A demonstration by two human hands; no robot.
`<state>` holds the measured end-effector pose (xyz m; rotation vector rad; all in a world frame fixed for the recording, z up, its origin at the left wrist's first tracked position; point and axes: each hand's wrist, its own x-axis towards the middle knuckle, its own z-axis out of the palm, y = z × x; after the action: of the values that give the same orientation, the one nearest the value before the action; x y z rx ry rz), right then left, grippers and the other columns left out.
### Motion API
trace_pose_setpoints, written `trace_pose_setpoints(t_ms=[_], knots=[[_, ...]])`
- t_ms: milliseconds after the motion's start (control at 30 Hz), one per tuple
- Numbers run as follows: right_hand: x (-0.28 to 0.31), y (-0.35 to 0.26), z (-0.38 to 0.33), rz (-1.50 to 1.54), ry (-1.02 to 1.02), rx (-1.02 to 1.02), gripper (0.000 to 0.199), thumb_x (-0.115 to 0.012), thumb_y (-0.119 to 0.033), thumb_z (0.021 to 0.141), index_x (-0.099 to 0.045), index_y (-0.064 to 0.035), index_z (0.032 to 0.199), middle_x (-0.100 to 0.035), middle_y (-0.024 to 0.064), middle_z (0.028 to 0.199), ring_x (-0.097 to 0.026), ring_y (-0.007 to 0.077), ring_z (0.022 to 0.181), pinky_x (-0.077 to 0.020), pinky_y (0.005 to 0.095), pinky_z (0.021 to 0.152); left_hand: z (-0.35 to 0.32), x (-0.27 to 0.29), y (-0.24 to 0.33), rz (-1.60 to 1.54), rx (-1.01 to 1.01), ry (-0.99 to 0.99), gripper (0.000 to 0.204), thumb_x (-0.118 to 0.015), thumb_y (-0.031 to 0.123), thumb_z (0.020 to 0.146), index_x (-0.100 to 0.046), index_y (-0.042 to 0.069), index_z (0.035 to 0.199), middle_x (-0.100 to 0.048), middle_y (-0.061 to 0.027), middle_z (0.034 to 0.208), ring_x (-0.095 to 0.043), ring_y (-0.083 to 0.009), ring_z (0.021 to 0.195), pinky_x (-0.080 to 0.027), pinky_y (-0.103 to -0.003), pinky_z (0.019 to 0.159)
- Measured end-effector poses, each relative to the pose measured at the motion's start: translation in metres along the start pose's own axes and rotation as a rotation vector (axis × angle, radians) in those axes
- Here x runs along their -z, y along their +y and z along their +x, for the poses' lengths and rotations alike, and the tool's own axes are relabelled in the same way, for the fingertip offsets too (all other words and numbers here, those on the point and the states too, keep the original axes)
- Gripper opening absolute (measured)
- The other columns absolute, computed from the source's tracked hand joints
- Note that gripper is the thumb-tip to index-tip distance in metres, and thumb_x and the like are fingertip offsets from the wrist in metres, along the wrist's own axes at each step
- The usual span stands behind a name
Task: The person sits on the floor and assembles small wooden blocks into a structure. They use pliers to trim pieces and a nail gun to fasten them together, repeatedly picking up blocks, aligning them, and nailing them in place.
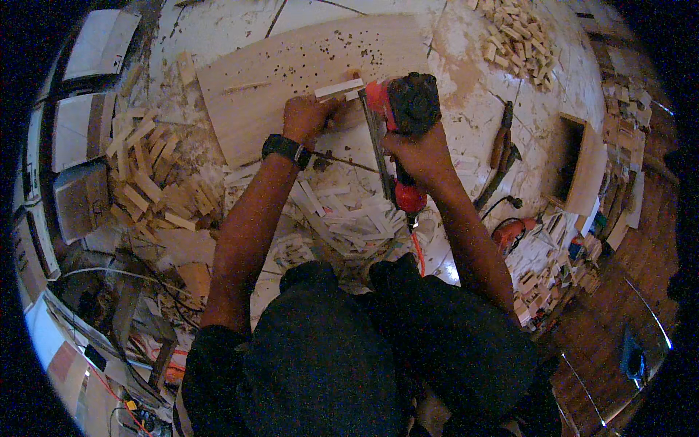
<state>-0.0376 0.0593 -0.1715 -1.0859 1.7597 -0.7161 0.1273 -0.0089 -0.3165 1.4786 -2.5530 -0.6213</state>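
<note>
My right hand [422, 153] is wrapped round the handle of a red and black nail gun [413, 102], whose orange air hose [418, 251] runs down toward my knees. The nose of the gun is at the ends of two short pale wood strips [339, 88]. My left hand [309, 119], a watch on its wrist, grips these strips from the near side; its fingertips are partly hidden. Beneath them lies a wide wooden board [251, 98] with a scatter of small dark holes or specks.
Heaps of wood blocks lie at left [149, 175] and far right [520, 40]. Thin offcuts [357, 215] cover the floor before my knees. A hammer-like tool [502, 146], an open wooden box [575, 164] and an orange power tool [513, 234] are on the right.
</note>
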Motion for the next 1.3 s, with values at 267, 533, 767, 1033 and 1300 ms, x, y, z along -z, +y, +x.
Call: trace_pose_setpoints(t_ms=[267,533,767,1033,1300], knots=[[-0.001,0.006,0.004,-0.105,-0.001,-0.022,0.032,-0.064,-0.011,0.063,-0.058,-0.0042,0.094,-0.064,0.014,0.083,-0.062,0.0295,0.075,-0.0494,0.0377,0.071,0.0,-0.002,-0.004,-0.526,0.186,-0.08,0.037,-0.053,0.043,0.086,-0.068,0.016,0.067,-0.059,-0.0032,0.053,-0.058,-0.0175,0.049,-0.043,-0.034,0.049],[-0.011,0.007,0.012,-0.309,0.068,0.226,0.036,-0.062,-0.015,0.066,-0.058,-0.0125,0.102,-0.064,0.0124,0.089,-0.061,0.0343,0.081,-0.0489,0.0389,0.075,0.002,-0.008,-0.01,0.121,-0.098,-0.002,0.023,-0.048,0.039,0.088,-0.067,0.027,0.088,-0.063,-0.004,0.063,-0.061,-0.0225,0.056,-0.047,-0.037,0.052],[0.038,0.01,-0.015,0.077,0.152,-0.137,0.027,-0.065,-0.002,0.065,-0.055,-0.0048,0.09,-0.057,0.0043,0.07,-0.056,0.0137,0.057,-0.048,0.0298,0.052,0.003,0.0,-0.007,0.112,-0.032,-0.123,0.023,-0.048,0.039,0.089,-0.066,0.024,0.09,-0.062,-0.0031,0.063,-0.061,-0.0206,0.055,-0.047,-0.036,0.049],[0.096,0.049,-0.046,0.16,0.449,-0.231,0.029,-0.066,0.001,0.063,-0.053,-0.0035,0.089,-0.057,0.005,0.07,-0.057,0.0164,0.054,-0.0492,0.0297,0.048,0.024,0.041,-0.006,-0.836,0.395,-0.166,0.028,-0.055,0.028,0.087,-0.061,0.005,0.073,-0.059,-0.0052,0.059,-0.055,-0.0133,0.047,-0.044,-0.029,0.045],[0.096,0.067,-0.052,0.216,0.402,-0.256,0.026,-0.065,0.002,0.065,-0.053,-0.004,0.088,-0.056,0.0041,0.068,-0.056,0.0158,0.053,-0.0472,0.0286,0.048,0.14,0.132,-0.064,-1.243,0.13,0.314,0.025,-0.051,0.025,0.09,-0.057,0.003,0.1,-0.064,-0.007,0.087,-0.062,-0.0206,0.075,-0.049,-0.033,0.06]])
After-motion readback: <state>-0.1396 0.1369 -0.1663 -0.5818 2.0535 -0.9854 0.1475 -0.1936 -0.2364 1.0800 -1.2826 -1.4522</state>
